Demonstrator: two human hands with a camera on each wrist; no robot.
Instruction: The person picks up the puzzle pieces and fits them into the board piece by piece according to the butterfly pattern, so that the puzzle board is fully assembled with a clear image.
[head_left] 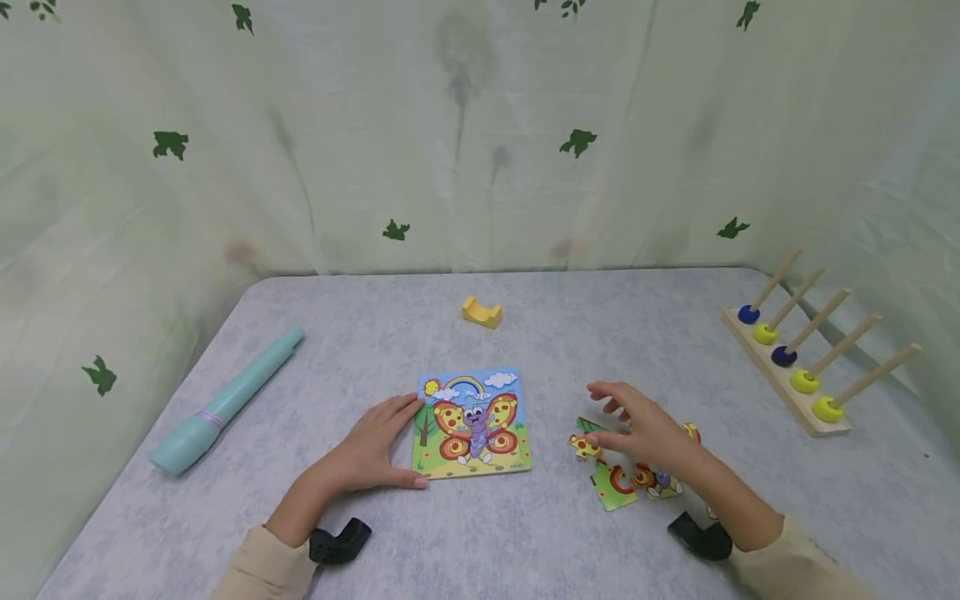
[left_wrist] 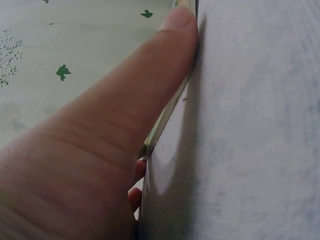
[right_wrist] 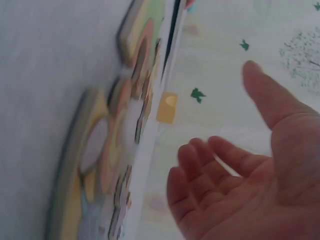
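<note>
A square butterfly picture board (head_left: 472, 427) lies flat on the table. My left hand (head_left: 369, 446) rests at its left side, with the thumb at the lower left corner and the fingers along the left edge. In the left wrist view the straight thumb (left_wrist: 145, 75) touches the edge of the board. My right hand (head_left: 648, 429) hovers over loose jigsaw pieces, its fingers relaxed and nothing held. Among these are a green piece with a red curve (head_left: 613, 492) and a yellow dotted piece (head_left: 582, 447). Some pieces are partly hidden beneath the right hand.
A yellow block with a curved notch (head_left: 482, 313) sits behind the board. To the left lies a pale teal tube (head_left: 232, 400). A wooden peg stand (head_left: 787, 375) with blue and yellow beads stands at the right. Patterned cloth (head_left: 480, 150) hangs behind the table.
</note>
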